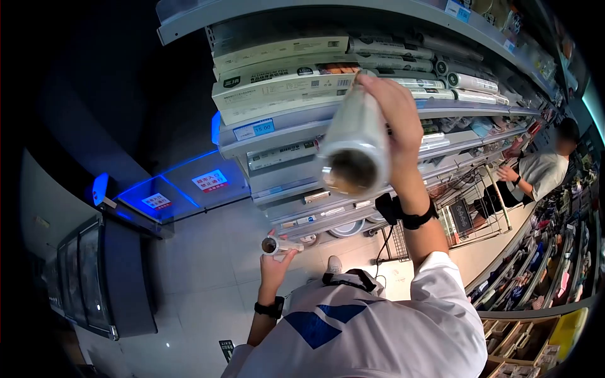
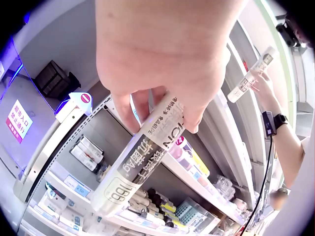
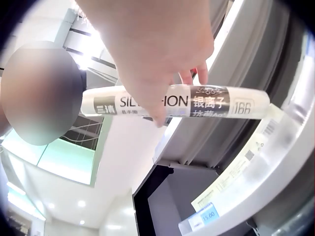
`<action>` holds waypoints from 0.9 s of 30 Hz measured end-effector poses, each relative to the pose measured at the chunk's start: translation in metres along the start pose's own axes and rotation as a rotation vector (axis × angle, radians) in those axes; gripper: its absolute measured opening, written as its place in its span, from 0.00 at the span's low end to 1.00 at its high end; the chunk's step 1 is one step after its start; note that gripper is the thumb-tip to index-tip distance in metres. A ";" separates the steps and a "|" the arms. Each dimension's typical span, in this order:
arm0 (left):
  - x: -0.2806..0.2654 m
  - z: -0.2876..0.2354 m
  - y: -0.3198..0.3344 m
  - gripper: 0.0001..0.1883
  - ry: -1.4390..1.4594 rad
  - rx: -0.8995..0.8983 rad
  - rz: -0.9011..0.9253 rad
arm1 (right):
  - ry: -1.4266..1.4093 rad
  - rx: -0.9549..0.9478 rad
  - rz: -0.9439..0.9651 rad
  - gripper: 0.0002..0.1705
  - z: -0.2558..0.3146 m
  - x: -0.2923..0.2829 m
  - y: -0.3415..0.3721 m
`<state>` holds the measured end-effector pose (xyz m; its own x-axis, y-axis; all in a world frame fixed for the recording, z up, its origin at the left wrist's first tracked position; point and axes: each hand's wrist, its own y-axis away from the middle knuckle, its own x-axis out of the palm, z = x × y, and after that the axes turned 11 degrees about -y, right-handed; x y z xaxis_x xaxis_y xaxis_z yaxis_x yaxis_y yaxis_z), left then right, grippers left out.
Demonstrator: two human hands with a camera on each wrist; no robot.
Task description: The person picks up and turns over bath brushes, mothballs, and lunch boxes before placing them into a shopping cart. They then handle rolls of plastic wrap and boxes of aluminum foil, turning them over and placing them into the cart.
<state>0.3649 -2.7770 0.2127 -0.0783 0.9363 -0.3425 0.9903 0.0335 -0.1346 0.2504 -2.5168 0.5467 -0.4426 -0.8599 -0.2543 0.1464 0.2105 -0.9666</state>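
Observation:
My right hand [image 1: 397, 116] grips a white plastic film roll [image 1: 356, 126] in front of the upper shelf, its hollow cardboard core facing the head camera. In the right wrist view this roll [image 3: 211, 102] lies sideways under the fingers, with black label bands and the number 166. Lower down, my left hand [image 1: 276, 269] holds a similar film roll [image 1: 287, 246] between thumb and fingers. Seen from the left wrist, that roll [image 2: 138, 162] slants down to the left, also marked 166. The two rolls are apart.
Long aluminium foil boxes [image 1: 283, 82] and more rolls [image 1: 469, 83] fill the shelf behind my right hand. A price tag [image 1: 254, 129] hangs on its edge. At right stands another person [image 1: 545, 170] beside a wire cart [image 1: 479, 208]. A blue-lit gate [image 1: 183, 186] is at left.

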 end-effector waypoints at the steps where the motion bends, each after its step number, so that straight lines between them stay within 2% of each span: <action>1: 0.001 0.005 -0.001 0.44 -0.036 0.025 -0.018 | 0.082 -0.043 0.012 0.38 -0.008 0.007 -0.004; 3: 0.001 0.004 0.000 0.44 -0.074 0.059 -0.035 | 0.268 -0.002 0.088 0.39 -0.027 0.005 -0.009; 5: 0.001 -0.005 0.004 0.44 0.058 -0.062 -0.036 | 0.428 0.033 0.150 0.39 -0.057 -0.010 -0.009; 6: 0.000 -0.008 0.005 0.44 0.062 -0.053 -0.040 | 0.453 0.063 0.158 0.39 -0.074 -0.019 -0.008; 8: 0.000 -0.009 0.007 0.45 -0.044 -0.038 -0.084 | 0.546 0.105 0.150 0.38 -0.113 -0.036 -0.002; 9: 0.000 -0.003 0.008 0.37 -0.112 0.011 -0.097 | 0.577 0.129 0.163 0.38 -0.134 -0.044 0.003; 10: 0.002 -0.007 0.008 0.37 -0.105 0.008 -0.098 | 0.609 0.158 0.177 0.38 -0.153 -0.051 0.007; 11: 0.002 -0.013 0.009 0.33 -0.090 -0.021 -0.107 | 0.626 0.173 0.187 0.36 -0.169 -0.057 0.009; 12: 0.002 -0.017 0.009 0.28 -0.077 -0.050 -0.114 | 0.629 0.176 0.190 0.36 -0.185 -0.061 0.012; 13: 0.004 -0.019 0.008 0.28 -0.078 -0.051 -0.107 | 0.565 0.244 0.217 0.35 -0.200 -0.065 0.017; 15: 0.011 -0.023 0.003 0.20 0.008 -0.111 -0.098 | 0.506 0.375 0.269 0.32 -0.222 -0.069 0.025; 19: 0.024 -0.026 -0.007 0.27 -0.041 -0.041 -0.025 | 0.326 0.423 0.318 0.30 -0.251 -0.073 0.043; 20: 0.028 -0.026 -0.010 0.30 0.010 -0.067 0.011 | 0.254 0.295 0.267 0.28 -0.254 -0.072 0.044; 22: 0.034 -0.029 -0.016 0.34 0.057 -0.088 0.063 | 0.205 0.292 0.078 0.23 -0.218 -0.066 0.037; 24: 0.042 -0.041 -0.023 0.43 0.089 -0.030 0.065 | 0.187 0.232 -0.072 0.18 -0.170 -0.051 0.044; 26: 0.048 -0.048 -0.032 0.44 0.151 0.027 0.076 | 0.028 0.216 -0.013 0.17 -0.124 -0.036 0.073; 27: 0.051 -0.053 -0.037 0.46 0.214 0.079 0.079 | -0.148 0.297 0.082 0.16 -0.097 -0.028 0.095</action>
<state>0.3300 -2.7122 0.2501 0.0339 0.9879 -0.1515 0.9798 -0.0627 -0.1900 0.1907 -2.4276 0.4589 -0.2889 -0.9085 -0.3019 0.4369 0.1554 -0.8860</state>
